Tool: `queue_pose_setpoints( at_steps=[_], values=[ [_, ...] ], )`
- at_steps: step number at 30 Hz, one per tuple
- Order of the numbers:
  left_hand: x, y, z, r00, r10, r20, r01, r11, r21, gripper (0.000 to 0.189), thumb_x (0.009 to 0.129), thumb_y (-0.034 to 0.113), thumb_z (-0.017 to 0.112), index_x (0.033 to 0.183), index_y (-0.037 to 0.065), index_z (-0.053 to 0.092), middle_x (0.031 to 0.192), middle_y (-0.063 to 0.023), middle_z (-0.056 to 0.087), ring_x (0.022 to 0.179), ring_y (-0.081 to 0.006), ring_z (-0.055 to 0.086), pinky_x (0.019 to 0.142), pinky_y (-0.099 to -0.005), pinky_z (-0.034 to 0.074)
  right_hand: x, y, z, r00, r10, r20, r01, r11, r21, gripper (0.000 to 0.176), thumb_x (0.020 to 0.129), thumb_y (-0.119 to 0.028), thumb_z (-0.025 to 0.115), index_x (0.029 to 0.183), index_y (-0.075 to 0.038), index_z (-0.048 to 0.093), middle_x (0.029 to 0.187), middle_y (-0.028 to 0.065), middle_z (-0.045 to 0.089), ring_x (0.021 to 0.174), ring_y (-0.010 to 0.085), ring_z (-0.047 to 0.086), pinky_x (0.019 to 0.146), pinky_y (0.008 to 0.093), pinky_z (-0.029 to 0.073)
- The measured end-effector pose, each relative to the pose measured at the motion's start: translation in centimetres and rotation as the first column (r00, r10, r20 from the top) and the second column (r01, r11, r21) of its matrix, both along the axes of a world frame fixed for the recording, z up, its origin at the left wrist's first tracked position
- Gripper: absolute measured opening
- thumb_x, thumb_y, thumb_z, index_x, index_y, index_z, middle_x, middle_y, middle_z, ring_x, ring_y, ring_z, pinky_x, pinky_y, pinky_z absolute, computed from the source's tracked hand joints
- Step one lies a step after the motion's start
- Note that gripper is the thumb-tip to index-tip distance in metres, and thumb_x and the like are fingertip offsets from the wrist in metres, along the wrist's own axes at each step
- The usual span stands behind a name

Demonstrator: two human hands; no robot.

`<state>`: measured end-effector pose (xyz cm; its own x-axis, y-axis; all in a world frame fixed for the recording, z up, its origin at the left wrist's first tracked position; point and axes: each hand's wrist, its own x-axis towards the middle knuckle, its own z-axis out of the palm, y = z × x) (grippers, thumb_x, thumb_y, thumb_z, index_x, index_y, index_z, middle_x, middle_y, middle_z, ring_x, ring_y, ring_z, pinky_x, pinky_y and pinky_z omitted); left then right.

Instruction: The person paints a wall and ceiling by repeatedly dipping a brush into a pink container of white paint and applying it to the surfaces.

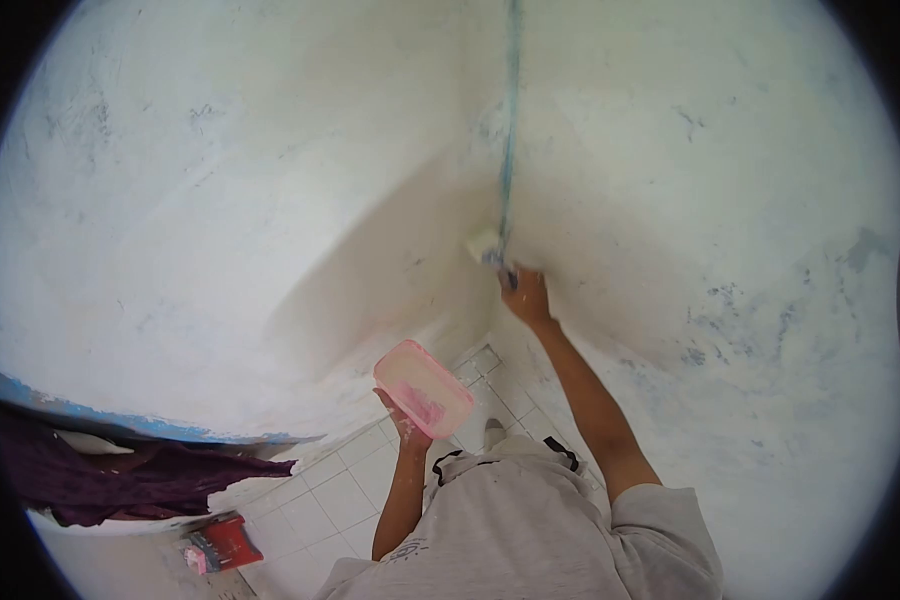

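My right hand (526, 296) is closed around the dark handle of a paintbrush (487, 247). Its pale, slightly blurred head lies against the wall at the inner corner, beside the lower end of a blue-green vertical streak (511, 120). Lower down, my left hand (407, 424) grips a shallow pink plastic container (436, 386) by its left and lower side. Whitish and pink residue coats the inside of the container. Its open top faces me, and the fingers beneath it are hidden.
Patchy white walls (200, 200) meet at the corner ahead. White floor tiles (342, 500) lie below, with my foot (494, 430) on them. At the lower left are a dark purple cloth (120, 475) on a ledge and a red dustpan-like object (232, 543).
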<state>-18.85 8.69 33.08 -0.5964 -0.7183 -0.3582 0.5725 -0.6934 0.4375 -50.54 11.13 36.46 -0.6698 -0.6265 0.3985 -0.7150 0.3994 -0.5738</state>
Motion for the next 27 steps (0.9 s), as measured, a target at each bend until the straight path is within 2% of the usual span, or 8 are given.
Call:
queue_pose_setpoints(
  at_steps=[5,9,12,14,20,22,24,27],
  values=[
    [2.8,1.4,-0.6,0.999,0.043,-0.012,-0.043,0.999,0.004,0.083,0.087,0.078,0.044,0.143,0.016,0.043,0.134,-0.0056,0.053,0.121,-0.0262,0.051,0.101,-0.0461,0.046,-0.7,2.2,-12.7,0.955,0.034,0.294,-0.15,0.912,0.382,0.042,0.087,-0.036,0.067,0.105,0.002,0.063,0.095,0.025,0.065,0.093,0.0439,0.062,0.086,0.0516,0.05],
    [4.4,2.1,0.6,0.992,0.107,0.072,-0.108,0.994,0.014,0.082,0.088,0.078,0.043,0.142,0.017,0.043,0.132,-0.0049,0.053,0.119,-0.0261,0.052,0.1,-0.0464,0.048,-1.9,0.9,3.2,0.999,0.029,-0.019,-0.025,0.985,0.173,0.037,0.09,-0.033,0.065,0.093,0.004,0.066,0.084,0.0275,0.065,0.081,0.0404,0.065,0.072,0.0502,0.049],
    [4.9,2.1,-0.2,0.984,0.135,0.114,-0.141,0.989,0.044,0.08,0.088,0.077,0.043,0.141,0.017,0.043,0.131,-0.0044,0.053,0.119,-0.0256,0.052,0.099,-0.0461,0.048,0.1,2.2,16.3,0.989,0.048,0.137,-0.053,0.998,0.04,0.036,0.094,-0.027,0.062,0.083,0.007,0.064,0.069,0.0263,0.061,0.063,0.0399,0.063,0.06,0.0472,0.047],
    [4.8,2.2,-0.9,0.982,0.14,0.126,-0.146,0.988,0.041,0.08,0.088,0.077,0.043,0.141,0.017,0.043,0.131,-0.0042,0.052,0.119,-0.0253,0.051,0.099,-0.0458,0.047,0.9,2.0,17.4,0.993,0.017,0.12,0.035,0.908,-0.416,0.032,0.095,-0.021,0.061,0.081,0.007,0.063,0.065,0.0265,0.059,0.055,0.0413,0.059,0.055,0.0455,0.045],
    [3.0,1.8,-1.5,0.991,0.092,0.102,-0.094,0.996,0.011,0.084,0.087,0.079,0.042,0.143,0.017,0.041,0.136,-0.004,0.049,0.123,-0.0252,0.048,0.101,-0.0461,0.046,0.6,-0.9,-4.6,0.996,-0.078,0.035,0.081,0.995,-0.065,0.028,0.096,-0.021,0.058,0.094,0.006,0.064,0.087,0.0278,0.066,0.079,0.0439,0.065,0.072,0.0482,0.05],
    [2.3,1.5,-1.5,0.996,0.063,0.064,-0.063,0.998,0.001,0.086,0.087,0.08,0.041,0.145,0.017,0.04,0.14,-0.0041,0.047,0.126,-0.0255,0.045,0.103,-0.0468,0.044,1.2,0.7,-11.9,0.992,-0.109,-0.059,0.112,0.992,0.057,0.029,0.096,-0.024,0.059,0.094,0.004,0.065,0.075,0.0265,0.065,0.066,0.0408,0.065,0.063,0.0447,0.05],
    [1.7,1.3,-0.6,0.996,0.055,0.077,-0.053,0.998,-0.024,0.086,0.087,0.08,0.042,0.145,0.017,0.04,0.139,-0.0037,0.047,0.126,-0.0252,0.044,0.104,-0.0458,0.043,0.9,2.3,-15.7,0.898,-0.095,0.43,-0.047,0.951,0.307,0.028,0.099,-0.025,0.054,0.101,0.001,0.066,0.079,0.0247,0.067,0.069,0.0388,0.066,0.065,0.0421,0.051],
    [1.5,0.6,-1.0,0.997,0.061,0.042,-0.06,0.998,-0.017,0.086,0.087,0.079,0.043,0.145,0.017,0.04,0.139,-0.0038,0.047,0.125,-0.0254,0.045,0.103,-0.0456,0.044,2.9,4.0,-9.0,0.834,0.017,0.552,-0.057,0.997,0.054,0.027,0.101,-0.025,0.052,0.104,0.0,0.064,0.083,0.0239,0.067,0.073,0.0375,0.067,0.066,0.0403,0.051]
  ],
)
